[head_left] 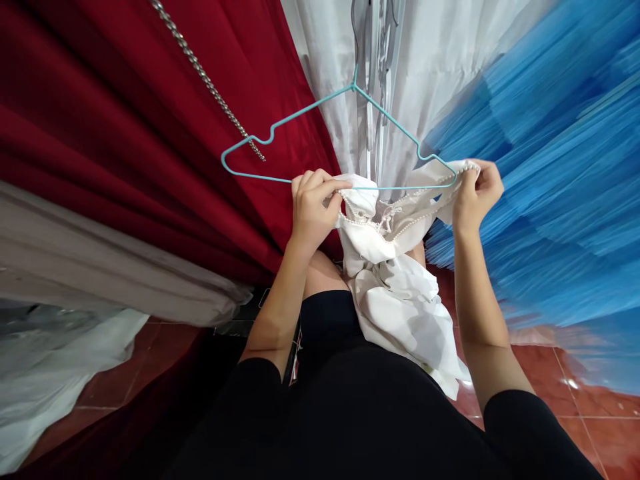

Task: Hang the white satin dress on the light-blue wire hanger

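Note:
A white garment [395, 287] with beaded trim hangs down between my hands and over my lap. My left hand [315, 203] is closed on its left part, with the fingers against the lower bar of a light blue wire hanger [320, 103]. Farther right, my right hand [477, 193] pinches the garment's beaded edge. On that side the hanger's right end lies against the white cloth, close to the hand. The hanger's left end is bare. Its hook reaches up in front of a metal rack.
Red cloth [150, 120] with a beaded chain [205, 77] hangs at the left, above pale grey cloth [100, 247]. Blue tulle [565, 187] fills the right side. White cloth [445, 67] and a metal rack [373, 120] stand ahead. Red floor tiles [595, 427] show below.

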A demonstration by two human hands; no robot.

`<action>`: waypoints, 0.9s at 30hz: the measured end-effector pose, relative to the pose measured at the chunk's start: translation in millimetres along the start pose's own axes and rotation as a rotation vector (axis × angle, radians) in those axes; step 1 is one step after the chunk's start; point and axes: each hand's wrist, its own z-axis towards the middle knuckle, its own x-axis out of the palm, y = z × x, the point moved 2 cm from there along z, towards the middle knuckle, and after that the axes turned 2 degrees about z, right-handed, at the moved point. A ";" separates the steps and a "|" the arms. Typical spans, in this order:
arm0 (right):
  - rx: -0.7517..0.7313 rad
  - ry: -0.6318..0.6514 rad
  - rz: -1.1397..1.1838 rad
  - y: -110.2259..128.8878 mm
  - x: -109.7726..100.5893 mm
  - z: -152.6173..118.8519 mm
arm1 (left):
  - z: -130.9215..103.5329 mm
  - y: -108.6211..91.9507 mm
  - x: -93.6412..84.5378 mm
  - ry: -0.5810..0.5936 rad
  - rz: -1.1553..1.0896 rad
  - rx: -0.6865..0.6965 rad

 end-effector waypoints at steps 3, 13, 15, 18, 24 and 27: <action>-0.071 0.002 -0.027 9.5 -17.0 -37.9 | 0.6 0.9 12.4 -0.032 -0.030 0.000; -0.115 0.640 0.034 66.9 29.5 -80.3 | -7.6 -23.5 29.7 -0.054 -0.232 0.044; -0.046 0.613 0.059 70.1 39.4 -79.8 | -19.5 -21.9 25.4 -0.085 -0.325 0.074; -0.040 0.495 0.085 69.6 42.2 -74.9 | -47.6 -3.4 17.9 -0.397 -0.459 -0.067; -0.033 0.498 0.107 64.8 37.0 -61.6 | -73.0 67.7 -3.6 -0.627 -0.555 -0.440; -0.042 0.511 0.100 64.8 35.7 -59.3 | -42.6 90.2 -28.9 -0.708 -0.500 -0.398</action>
